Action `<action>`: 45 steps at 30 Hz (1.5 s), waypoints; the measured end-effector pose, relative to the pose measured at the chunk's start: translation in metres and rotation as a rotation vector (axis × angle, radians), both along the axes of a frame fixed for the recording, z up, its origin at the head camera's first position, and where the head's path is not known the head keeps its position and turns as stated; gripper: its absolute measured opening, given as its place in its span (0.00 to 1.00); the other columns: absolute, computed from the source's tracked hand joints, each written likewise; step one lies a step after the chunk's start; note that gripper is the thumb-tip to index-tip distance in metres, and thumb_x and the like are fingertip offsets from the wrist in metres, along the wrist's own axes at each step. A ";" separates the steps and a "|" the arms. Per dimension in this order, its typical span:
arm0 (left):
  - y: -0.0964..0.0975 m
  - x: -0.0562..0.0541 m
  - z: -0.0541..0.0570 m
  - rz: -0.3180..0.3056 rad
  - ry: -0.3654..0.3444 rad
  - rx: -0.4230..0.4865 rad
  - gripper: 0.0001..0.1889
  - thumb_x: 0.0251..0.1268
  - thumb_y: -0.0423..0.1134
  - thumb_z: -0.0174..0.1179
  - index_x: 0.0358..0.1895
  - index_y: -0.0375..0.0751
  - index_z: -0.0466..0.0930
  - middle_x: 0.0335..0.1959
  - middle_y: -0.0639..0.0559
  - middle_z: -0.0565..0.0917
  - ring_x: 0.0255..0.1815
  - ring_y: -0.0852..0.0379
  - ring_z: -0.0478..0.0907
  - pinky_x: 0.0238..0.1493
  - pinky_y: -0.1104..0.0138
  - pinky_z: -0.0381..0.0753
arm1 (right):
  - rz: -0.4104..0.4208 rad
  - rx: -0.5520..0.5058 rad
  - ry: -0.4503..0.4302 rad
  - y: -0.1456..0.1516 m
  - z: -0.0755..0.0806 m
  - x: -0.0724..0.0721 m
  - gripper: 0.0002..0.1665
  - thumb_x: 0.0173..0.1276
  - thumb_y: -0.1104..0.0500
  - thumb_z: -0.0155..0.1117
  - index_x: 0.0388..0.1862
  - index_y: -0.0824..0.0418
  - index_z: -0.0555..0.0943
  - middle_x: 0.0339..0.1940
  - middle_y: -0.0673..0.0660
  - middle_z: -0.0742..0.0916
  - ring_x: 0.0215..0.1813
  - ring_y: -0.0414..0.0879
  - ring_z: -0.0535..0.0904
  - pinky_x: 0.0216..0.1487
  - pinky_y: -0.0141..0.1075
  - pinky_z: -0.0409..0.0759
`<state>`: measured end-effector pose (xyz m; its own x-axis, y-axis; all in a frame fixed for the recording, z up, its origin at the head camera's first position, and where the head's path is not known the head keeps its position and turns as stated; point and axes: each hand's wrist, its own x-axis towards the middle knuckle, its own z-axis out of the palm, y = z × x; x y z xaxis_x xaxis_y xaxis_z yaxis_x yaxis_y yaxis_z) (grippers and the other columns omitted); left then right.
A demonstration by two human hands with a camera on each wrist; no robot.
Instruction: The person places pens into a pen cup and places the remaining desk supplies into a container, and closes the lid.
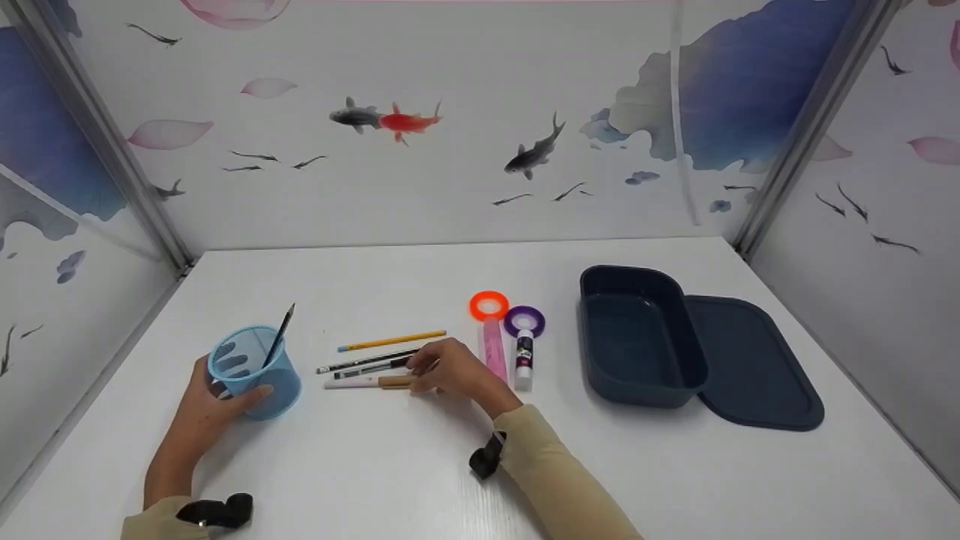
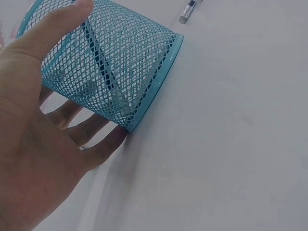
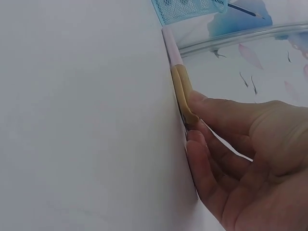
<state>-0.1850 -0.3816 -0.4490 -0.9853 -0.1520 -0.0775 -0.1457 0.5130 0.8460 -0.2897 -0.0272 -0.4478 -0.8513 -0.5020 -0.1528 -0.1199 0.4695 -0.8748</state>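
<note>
My left hand [image 1: 196,416] grips a light blue mesh pencil cup [image 1: 283,390] from the side, thumb across its front. A dark pencil [image 1: 280,334] leans inside the cup, point up. On the table to its right, my right hand [image 1: 459,371] pinches a marker with a white barrel and brown cap [image 3: 182,84] at its brown end. The marker lies along the tabletop. Just behind it are a clear pen with a black cap [image 1: 369,369] and a dark pencil [image 1: 345,365], partly hidden by the fingers. A yellow pencil [image 1: 394,340] lies farther back.
Right of the right hand lie an orange ring [image 1: 489,293], a purple ring [image 1: 541,322], a pink strip [image 1: 493,346] and a glue stick [image 1: 523,364]. A dark blue open box [image 1: 641,397] stands farther right, its lid [image 1: 757,367] beside it. Printed walls enclose the table.
</note>
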 end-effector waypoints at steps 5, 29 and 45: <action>0.000 0.000 0.001 0.000 0.015 0.006 0.59 0.64 0.49 0.68 0.80 0.36 0.27 0.80 0.27 0.43 0.81 0.26 0.41 0.77 0.35 0.51 | -0.020 0.014 -0.016 -0.001 -0.001 -0.002 0.14 0.58 0.63 0.77 0.44 0.55 0.88 0.37 0.49 0.88 0.38 0.42 0.80 0.37 0.32 0.83; 0.002 0.002 0.002 0.008 0.001 0.013 0.60 0.64 0.50 0.68 0.80 0.37 0.27 0.81 0.28 0.42 0.80 0.25 0.42 0.77 0.34 0.51 | 0.060 0.183 -0.071 0.005 0.011 0.002 0.07 0.64 0.59 0.72 0.41 0.52 0.91 0.34 0.49 0.88 0.29 0.43 0.77 0.33 0.29 0.79; 0.002 0.000 0.003 -0.001 0.004 0.005 0.60 0.64 0.50 0.68 0.80 0.36 0.26 0.81 0.28 0.42 0.80 0.25 0.42 0.77 0.35 0.52 | -0.005 0.148 -0.127 0.004 0.013 0.000 0.07 0.64 0.54 0.71 0.36 0.56 0.90 0.24 0.50 0.85 0.26 0.41 0.78 0.30 0.28 0.80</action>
